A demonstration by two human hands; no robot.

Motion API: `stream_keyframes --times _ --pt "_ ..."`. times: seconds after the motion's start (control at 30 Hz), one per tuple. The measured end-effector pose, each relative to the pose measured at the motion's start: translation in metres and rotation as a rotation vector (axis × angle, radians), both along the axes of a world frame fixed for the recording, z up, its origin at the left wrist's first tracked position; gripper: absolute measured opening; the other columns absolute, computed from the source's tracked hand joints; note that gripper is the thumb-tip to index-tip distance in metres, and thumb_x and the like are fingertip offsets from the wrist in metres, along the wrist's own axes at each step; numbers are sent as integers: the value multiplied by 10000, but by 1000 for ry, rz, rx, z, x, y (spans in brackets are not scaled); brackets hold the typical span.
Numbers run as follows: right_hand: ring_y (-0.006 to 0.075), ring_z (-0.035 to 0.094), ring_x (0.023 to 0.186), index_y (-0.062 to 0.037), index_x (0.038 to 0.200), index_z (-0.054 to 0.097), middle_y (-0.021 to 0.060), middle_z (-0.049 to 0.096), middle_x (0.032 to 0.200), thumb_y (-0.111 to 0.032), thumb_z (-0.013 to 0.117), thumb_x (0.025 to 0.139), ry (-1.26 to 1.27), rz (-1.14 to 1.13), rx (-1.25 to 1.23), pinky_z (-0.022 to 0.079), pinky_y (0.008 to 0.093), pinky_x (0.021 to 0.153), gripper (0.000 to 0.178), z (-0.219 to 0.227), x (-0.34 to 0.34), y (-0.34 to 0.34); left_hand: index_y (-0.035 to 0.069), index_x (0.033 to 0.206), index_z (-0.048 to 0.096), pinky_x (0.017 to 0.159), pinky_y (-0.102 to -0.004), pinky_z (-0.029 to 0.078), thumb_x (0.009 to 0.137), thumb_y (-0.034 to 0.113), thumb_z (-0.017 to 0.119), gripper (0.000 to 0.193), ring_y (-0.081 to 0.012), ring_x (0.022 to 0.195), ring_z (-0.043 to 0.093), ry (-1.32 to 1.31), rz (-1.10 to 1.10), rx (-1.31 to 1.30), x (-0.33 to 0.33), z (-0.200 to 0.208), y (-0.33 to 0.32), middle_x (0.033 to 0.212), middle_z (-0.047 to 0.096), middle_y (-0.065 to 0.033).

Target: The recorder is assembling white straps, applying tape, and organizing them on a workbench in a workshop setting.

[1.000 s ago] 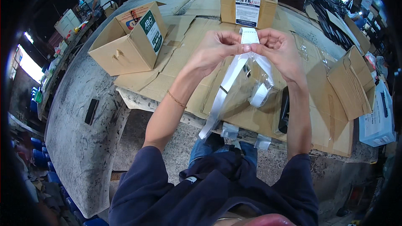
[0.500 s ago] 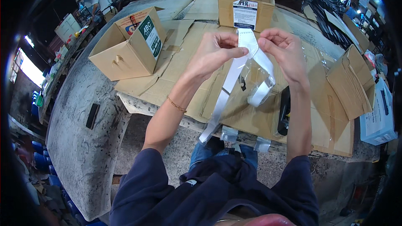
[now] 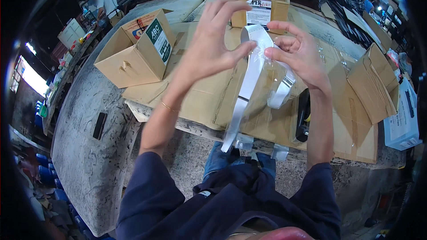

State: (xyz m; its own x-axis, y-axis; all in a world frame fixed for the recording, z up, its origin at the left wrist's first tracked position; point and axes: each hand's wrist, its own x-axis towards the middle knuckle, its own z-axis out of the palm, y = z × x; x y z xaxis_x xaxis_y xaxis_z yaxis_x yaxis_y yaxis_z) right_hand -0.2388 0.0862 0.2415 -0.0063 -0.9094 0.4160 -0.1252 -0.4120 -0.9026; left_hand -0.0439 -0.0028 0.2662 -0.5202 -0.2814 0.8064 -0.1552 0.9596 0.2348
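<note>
Fingers (image 3: 231,10) of our left hand (image 3: 208,49) stand spread apart, its thumb (image 3: 241,51) at one edge of the white strap (image 3: 258,55), near the centre of the frame. Our right hand (image 3: 302,55) pinches the strap's other edge. We judge a light, flat hold best, to spare the strap creases. Open boxes stand around: a green-labelled box (image 3: 129,69) at upper left, a white-labelled box (image 3: 238,18) at upper centre, a plain box (image 3: 370,90) at right. We cannot tell their contents.
</note>
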Motion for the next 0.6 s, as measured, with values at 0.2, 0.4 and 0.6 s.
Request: stream_keyframes --times 0.2,0.4,0.6 --pt "113 618 736 1 1311 375 86 659 831 -28 738 747 137 118 59 479 243 679 671 22 -6 -2 43 1102 601 892 -350 444 766 159 728 378 -203 954 601 -607 -367 -15 -1 60 -25 990 640 -99" --pt "124 633 756 10 1321 340 108 658 821 -28 755 717 231 168 53 481 249 679 733 30 0 -15 13 1072 601 825 -315 455 802 163 711 328 -149 841 604 -760 -437 430 -1 64 -17 906 660 -88" --pt "111 613 721 7 1293 365 79 661 799 -72 751 730 341 268 52 457 241 652 687 32 7 -22 -16 944 640 695 -250 458 813 191 671 246 -92 720 593 -996 -276 527 2 65 -19 793 673 -68"
